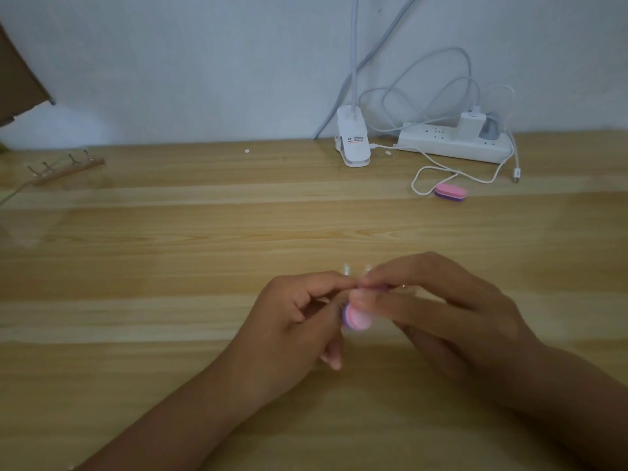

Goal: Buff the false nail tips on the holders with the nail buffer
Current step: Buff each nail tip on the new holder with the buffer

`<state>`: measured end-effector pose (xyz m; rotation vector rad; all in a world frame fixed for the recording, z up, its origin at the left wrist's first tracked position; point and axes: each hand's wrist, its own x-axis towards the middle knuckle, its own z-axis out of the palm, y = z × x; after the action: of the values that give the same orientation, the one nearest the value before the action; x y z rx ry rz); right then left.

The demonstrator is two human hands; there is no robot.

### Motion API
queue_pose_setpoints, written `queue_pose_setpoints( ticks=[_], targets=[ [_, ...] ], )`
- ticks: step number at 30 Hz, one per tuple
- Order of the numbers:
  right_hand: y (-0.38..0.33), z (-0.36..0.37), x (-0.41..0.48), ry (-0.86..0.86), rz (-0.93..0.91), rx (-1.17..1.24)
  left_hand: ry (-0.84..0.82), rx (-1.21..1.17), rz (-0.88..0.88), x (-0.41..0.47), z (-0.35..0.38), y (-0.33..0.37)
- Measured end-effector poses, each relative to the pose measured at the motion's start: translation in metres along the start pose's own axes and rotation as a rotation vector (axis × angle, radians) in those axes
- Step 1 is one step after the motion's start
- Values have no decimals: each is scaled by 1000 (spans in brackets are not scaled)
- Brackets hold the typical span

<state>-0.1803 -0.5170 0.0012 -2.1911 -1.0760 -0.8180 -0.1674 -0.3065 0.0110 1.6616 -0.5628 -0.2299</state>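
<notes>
Centrally, toward the counter's (pixel 153 273) near edge, the left hand (pixel 295 321) pinches just below the clear false nail tips (pixel 347 269). Immediately right, touching them, the pink nail buffer (pixel 356 319) sits gripped in the right hand's (pixel 452 317) fingers, its long axis apparently pointing toward the far edge. A spare buffer (pixel 450 193) lies well apart, far right.

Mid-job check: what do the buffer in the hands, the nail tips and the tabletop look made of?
The buffer looks like matt foam, pink layer on purple; blurred. The nail tips: pale, see-through, likely plastic; too small to be sure. The tabletop: pale wood or wood-look laminate, showing grain, plank lines and a slight sheen.
</notes>
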Motion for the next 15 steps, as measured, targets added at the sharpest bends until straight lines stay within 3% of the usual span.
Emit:
queue_pose_setpoints(
  ticks=[15],
  targets=[
    [4, 3, 3, 49, 49, -15, -14, -114, -66, 3, 0, 0]
  ],
)
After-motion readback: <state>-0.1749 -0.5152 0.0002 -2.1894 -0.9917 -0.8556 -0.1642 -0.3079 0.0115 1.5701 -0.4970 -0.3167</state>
